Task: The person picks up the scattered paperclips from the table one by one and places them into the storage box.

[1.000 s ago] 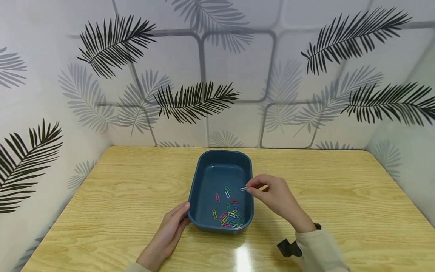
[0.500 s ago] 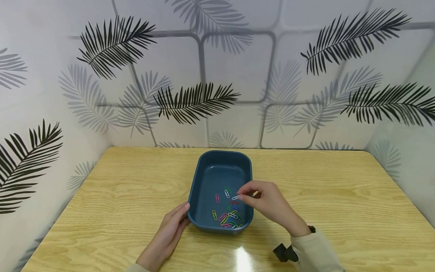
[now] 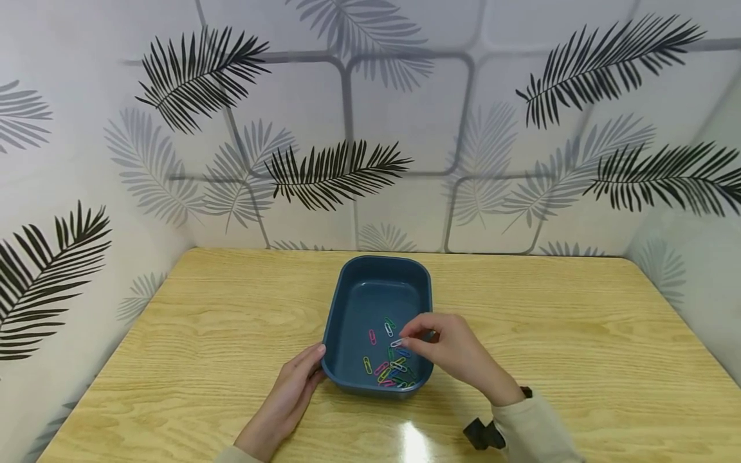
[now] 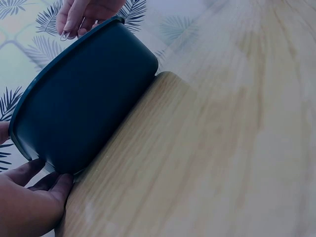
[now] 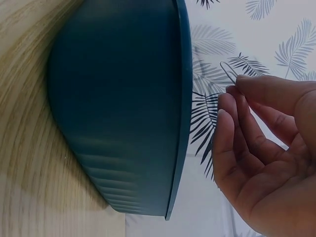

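Observation:
A dark blue plastic tub sits on the table. My left hand holds its near left corner, thumb at the rim and fingers low against the outer wall in the left wrist view. Over the tub's right side, my right hand pinches a white paper clip between thumb and fingertips, above rim height. Several coloured paper clips lie in the tub's near half, bunched toward the near right corner. Apart from that bunch are a yellow clip, a pink clip and a white clip.
The tub stands mid-table on a light wood tabletop. A wall with a leaf pattern rises behind the table's back edge. A black strap piece hangs at the right wrist, beside a beige sleeve.
My right hand has moved left and toward me, carrying the white paper clip from near the tub's right rim to above the clips. The left hand stays at the corner.

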`<state>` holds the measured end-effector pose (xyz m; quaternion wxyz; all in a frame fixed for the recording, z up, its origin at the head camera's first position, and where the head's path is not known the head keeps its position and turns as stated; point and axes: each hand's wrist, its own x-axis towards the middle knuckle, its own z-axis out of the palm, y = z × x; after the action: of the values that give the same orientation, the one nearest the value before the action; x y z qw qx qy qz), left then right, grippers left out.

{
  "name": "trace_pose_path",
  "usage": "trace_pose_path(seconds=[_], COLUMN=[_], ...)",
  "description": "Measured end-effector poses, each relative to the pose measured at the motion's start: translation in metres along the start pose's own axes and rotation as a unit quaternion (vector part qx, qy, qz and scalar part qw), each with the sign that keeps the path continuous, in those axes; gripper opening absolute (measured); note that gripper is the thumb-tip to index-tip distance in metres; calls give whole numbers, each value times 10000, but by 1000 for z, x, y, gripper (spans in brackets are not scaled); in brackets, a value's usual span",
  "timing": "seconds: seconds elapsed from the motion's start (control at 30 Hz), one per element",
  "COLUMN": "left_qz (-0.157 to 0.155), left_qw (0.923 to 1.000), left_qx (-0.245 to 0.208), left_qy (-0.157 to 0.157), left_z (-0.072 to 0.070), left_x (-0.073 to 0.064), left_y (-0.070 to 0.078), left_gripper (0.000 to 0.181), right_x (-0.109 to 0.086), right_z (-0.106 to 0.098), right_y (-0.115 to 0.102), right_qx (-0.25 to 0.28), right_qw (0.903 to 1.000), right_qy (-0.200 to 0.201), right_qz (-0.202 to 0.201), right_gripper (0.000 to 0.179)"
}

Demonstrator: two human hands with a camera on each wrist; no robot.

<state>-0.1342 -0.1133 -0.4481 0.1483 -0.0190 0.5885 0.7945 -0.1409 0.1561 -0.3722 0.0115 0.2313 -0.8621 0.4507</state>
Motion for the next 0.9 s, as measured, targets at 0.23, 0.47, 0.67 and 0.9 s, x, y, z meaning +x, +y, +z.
trace_pose_path(seconds=[0.23, 0.47, 0.67, 0.9], left_qz=[-44, 25, 47, 19], left_qw=[10000, 9999, 9999, 10000], left_qx=[-7, 71, 72, 36], left_qy=[-40, -116, -94, -59], left_z=[-1, -2, -1, -1], left_x=[1, 1, 0, 0], left_y=[-1, -1, -1, -1], left_gripper=[63, 65, 64, 63], right_x=[0, 0, 0, 2], right_z=[1, 1, 0, -4], right_y=[1, 1, 3, 6], right_qx=[18, 65, 0, -118], right_qw=[10000, 10000, 10000, 9999], right_qy=[-45, -35, 14, -8], right_qz=[-52, -66, 38, 108], right_gripper=[4, 4, 5, 6])
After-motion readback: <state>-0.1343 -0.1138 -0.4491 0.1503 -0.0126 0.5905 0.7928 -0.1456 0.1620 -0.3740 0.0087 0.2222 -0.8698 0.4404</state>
